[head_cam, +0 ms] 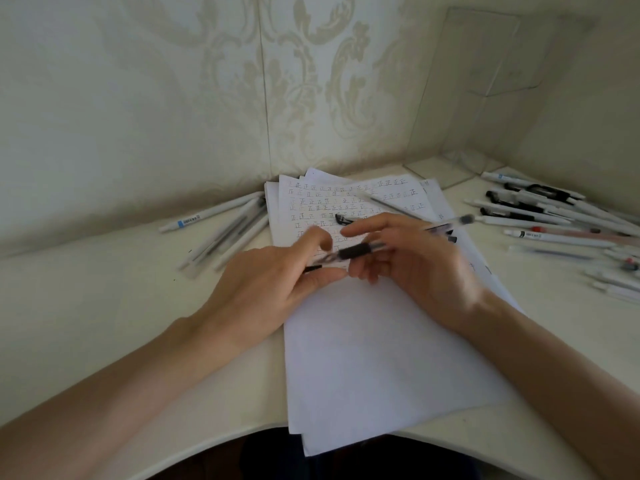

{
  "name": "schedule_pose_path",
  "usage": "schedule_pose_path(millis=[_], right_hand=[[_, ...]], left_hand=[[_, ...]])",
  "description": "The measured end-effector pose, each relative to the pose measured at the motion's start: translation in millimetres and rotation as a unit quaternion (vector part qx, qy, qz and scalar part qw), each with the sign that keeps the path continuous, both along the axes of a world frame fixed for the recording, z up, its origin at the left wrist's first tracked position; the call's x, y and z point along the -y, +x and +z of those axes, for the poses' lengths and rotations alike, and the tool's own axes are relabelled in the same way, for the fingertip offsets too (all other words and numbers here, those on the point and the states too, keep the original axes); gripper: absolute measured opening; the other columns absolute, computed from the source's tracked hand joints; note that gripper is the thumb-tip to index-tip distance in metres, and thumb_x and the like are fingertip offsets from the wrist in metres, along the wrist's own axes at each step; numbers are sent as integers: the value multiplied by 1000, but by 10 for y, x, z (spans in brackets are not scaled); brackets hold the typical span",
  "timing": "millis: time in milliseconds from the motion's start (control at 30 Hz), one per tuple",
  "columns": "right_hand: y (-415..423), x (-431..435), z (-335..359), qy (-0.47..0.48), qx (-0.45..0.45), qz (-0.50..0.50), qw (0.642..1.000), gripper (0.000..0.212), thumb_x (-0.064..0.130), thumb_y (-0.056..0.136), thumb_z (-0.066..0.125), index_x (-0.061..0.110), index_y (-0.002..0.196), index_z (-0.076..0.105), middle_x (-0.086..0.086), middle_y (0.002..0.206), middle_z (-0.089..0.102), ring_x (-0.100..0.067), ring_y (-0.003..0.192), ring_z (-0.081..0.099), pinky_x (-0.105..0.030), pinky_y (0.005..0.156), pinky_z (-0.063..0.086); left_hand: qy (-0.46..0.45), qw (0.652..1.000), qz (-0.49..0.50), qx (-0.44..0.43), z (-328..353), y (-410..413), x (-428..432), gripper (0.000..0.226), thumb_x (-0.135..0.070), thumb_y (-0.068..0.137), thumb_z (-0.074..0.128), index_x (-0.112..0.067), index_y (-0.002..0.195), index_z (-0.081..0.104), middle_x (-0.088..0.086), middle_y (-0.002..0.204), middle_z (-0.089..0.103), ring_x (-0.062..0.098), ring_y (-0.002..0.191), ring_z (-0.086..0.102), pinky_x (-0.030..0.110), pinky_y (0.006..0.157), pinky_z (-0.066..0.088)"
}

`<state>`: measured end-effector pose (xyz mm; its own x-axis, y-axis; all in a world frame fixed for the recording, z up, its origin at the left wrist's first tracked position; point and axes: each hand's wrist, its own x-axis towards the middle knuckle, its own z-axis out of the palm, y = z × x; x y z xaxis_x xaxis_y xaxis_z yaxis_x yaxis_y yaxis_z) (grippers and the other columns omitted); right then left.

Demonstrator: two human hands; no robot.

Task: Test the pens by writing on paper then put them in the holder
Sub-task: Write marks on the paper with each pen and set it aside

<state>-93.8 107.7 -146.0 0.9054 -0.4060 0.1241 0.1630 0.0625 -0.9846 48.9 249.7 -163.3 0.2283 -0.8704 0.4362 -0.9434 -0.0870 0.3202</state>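
Note:
A stack of white paper (374, 341) lies in front of me, its upper part covered with rows of small handwritten marks. Both hands meet over it. My right hand (415, 261) holds a clear pen with a black grip (356, 251), lying roughly level and blurred by motion. My left hand (273, 275) pinches the pen's left end; a small dark piece, perhaps its cap, shows under the left fingers. A black cap (343, 220) and a thin refill (388, 202) lie on the paper beyond my hands. A clear acrylic holder (485, 98) stands in the far right corner.
Several white pens (221, 223) lie on the table left of the paper. A larger spread of pens (554, 216), white with black clips, covers the right side. The white table (86, 289) meets patterned walls at the back. Its front edge curves near my body.

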Motion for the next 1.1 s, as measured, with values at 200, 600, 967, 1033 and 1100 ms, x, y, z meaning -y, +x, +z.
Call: schedule_pose_path(millis=[200, 600, 967, 1033, 1100], right_hand=[[-56, 137, 87, -115, -29, -213, 970, 18, 24, 83, 65, 10, 74, 60, -5, 60, 61, -16, 56, 51, -26, 54, 40], [146, -37, -40, -280, -134, -234, 921, 25, 7, 80, 60, 4, 62, 43, 4, 40, 48, -4, 37, 37, -17, 40, 30], [164, -13, -70, -303, -151, -222, 914, 27, 9, 76, 59, 13, 59, 38, 9, 41, 36, -5, 39, 32, -15, 39, 24], [162, -14, -66, -307, -151, -219, 914, 28, 9, 75, 59, 14, 58, 38, 9, 43, 34, -5, 42, 30, -17, 40, 25], [164, -10, -66, -305, -146, -224, 914, 26, 9, 75, 60, 10, 60, 40, 8, 43, 36, -5, 41, 31, -17, 40, 26]], left_hand=[[50, 996, 75, 15, -14, -25, 13, 70, -85, 67, 31, -36, 116, 42, -17, 95, 60, 8, 88, 60, 26, 62, 41], [63, 994, 72, 50, -31, -2, 35, 63, -81, 70, 26, -38, 106, 54, -16, 93, 61, 6, 86, 59, 22, 52, 30], [67, 994, 76, 36, -29, -6, 31, 62, -80, 69, 27, -37, 105, 55, -16, 90, 61, 7, 82, 59, 22, 52, 31], [67, 994, 76, 36, -29, -6, 33, 62, -79, 69, 27, -37, 105, 55, -16, 90, 60, 7, 83, 59, 24, 54, 34], [66, 994, 75, 37, -30, -7, 35, 62, -79, 69, 26, -37, 105, 55, -16, 90, 60, 8, 83, 59, 25, 55, 35]])
